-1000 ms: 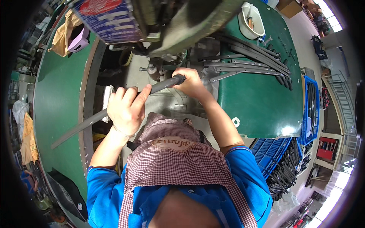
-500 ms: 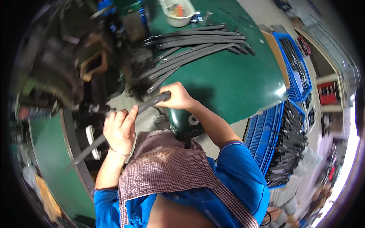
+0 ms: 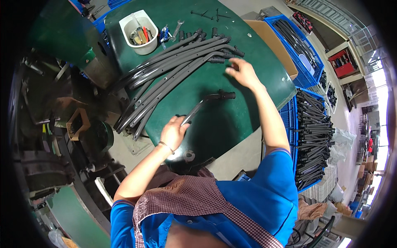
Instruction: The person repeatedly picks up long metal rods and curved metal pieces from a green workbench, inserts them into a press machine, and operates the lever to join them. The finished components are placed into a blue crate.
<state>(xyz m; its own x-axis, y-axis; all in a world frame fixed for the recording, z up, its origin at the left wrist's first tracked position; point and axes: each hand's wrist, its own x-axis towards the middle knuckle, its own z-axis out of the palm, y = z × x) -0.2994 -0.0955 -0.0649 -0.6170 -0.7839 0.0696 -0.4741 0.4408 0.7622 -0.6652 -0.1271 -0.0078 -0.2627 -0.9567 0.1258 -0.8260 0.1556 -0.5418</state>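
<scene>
I grip one bent tube (image 3: pixel 209 98) over the bench (image 3: pixel 264 62) with my left hand (image 3: pixel 173 133), its long axis running forward-right, my right hand (image 3: pixel 245 74), empty, fingers parted, just right of the tube pile (image 3: pixel 182 58).

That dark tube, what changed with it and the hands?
The right hand let go and is beside the tube pile. The left hand still holds the dark tube, which moved right, over the pile's green table. The pile and white tub stayed there.
</scene>
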